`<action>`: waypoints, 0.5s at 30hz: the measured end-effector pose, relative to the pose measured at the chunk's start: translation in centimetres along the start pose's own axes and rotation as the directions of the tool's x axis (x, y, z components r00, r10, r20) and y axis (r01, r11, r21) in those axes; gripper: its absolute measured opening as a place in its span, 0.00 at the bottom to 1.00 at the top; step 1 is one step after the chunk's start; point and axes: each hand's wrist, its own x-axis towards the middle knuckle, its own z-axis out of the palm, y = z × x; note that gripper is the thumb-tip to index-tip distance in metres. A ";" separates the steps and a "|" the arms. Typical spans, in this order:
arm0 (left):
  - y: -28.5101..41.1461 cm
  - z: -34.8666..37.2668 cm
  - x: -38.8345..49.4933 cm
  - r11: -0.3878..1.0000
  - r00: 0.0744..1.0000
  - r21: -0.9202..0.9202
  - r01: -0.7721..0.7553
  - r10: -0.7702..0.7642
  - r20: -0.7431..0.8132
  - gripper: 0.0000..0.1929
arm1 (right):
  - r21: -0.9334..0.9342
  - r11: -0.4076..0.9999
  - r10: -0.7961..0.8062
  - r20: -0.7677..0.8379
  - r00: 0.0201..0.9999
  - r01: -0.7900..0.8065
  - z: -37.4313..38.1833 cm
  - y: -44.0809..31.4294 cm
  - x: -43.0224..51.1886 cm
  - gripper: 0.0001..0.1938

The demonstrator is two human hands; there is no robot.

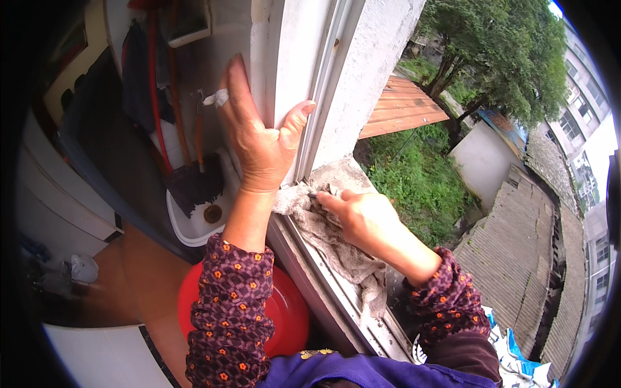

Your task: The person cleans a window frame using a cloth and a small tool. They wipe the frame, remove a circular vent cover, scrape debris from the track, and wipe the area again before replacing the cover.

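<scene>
My left hand (262, 128) is braced against the white window frame (298, 63), thumb on its face and fingers spread up along the inner side. A finger of it wears a white wrapping (217, 98). Down in the corner of the sill, my right hand (364, 218) presses a dirty beige rag (318, 225) into the window track (383, 330). A small dark tip (312, 195) shows by the index finger; what it belongs to is hidden. The rag's tail (373, 296) trails along the track towards me.
Below the sill indoors stands a red plastic basin (288, 310). Left of the frame, a white mop sink (187, 233) holds a dark mop head (194, 186) and long handles lean there. Outside lie a corrugated roof (504, 257) and greenery (417, 189). Blue-and-white plastic packaging (514, 354) is at lower right.
</scene>
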 end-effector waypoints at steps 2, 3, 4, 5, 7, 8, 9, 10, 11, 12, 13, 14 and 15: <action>0.3 0.3 0.2 1.000 1.000 -0.022 0.006 -0.006 -0.003 0.54 | -0.173 0.985 0.008 0.061 0.998 0.003 0.9 -0.7 0.9 0.23; 0.3 0.3 0.2 1.000 1.000 -0.028 0.014 -0.014 0.003 0.54 | -0.253 0.968 0.013 0.036 0.999 -0.004 1.7 -1.1 1.5 0.22; 0.4 0.3 0.2 0.999 1.000 -0.034 0.022 -0.022 0.009 0.54 | -0.269 0.963 0.025 0.043 0.999 -0.013 2.1 -1.3 1.9 0.22; 0.5 0.4 0.2 0.999 0.999 -0.040 0.030 -0.029 0.014 0.54 | -0.286 0.958 0.038 0.049 0.998 -0.022 2.4 -1.4 2.4 0.22; 0.1 0.2 0.2 0.999 1.000 -0.034 0.006 -0.006 0.000 0.54 | -0.301 0.953 0.067 0.072 0.995 -0.042 2.5 -2.0 2.6 0.24; -0.1 0.1 0.1 1.000 1.000 -0.031 -0.006 0.006 -0.008 0.54 | -0.300 0.952 0.083 0.086 0.993 -0.054 2.0 -2.4 2.1 0.26; 0.0 0.2 0.1 0.999 1.000 -0.032 -0.012 0.012 -0.012 0.54 | -0.306 0.950 0.100 0.105 0.989 -0.064 1.5 -2.2 1.5 0.28; 0.0 0.3 0.1 0.999 1.000 -0.033 -0.018 0.018 -0.016 0.54 | -0.275 0.961 0.063 0.083 0.995 -0.038 1.7 -1.6 1.2 0.27; 0.1 0.4 0.1 0.999 1.000 -0.034 -0.024 0.023 -0.019 0.54 | -0.260 0.965 0.066 0.088 0.994 -0.041 1.8 -1.3 1.4 0.27; 0.3 0.3 0.0 0.999 1.000 -0.033 0.005 -0.006 -0.008 0.53 | -0.245 0.968 0.076 0.087 0.993 -0.052 1.8 -1.0 1.8 0.26; 0.4 0.4 0.0 0.999 1.000 -0.036 0.007 -0.007 -0.008 0.54 | -0.229 0.971 0.085 0.087 0.993 -0.063 1.6 -0.7 2.2 0.26; 0.5 0.4 0.1 0.999 1.000 -0.040 0.008 -0.008 -0.008 0.54 | -0.220 0.974 0.083 0.089 0.993 -0.062 1.2 -0.5 2.3 0.26; 0.5 0.3 0.0 0.999 1.000 -0.037 0.009 -0.009 -0.004 0.54 | -0.193 0.980 0.066 0.088 0.994 -0.048 1.3 -0.6 2.2 0.25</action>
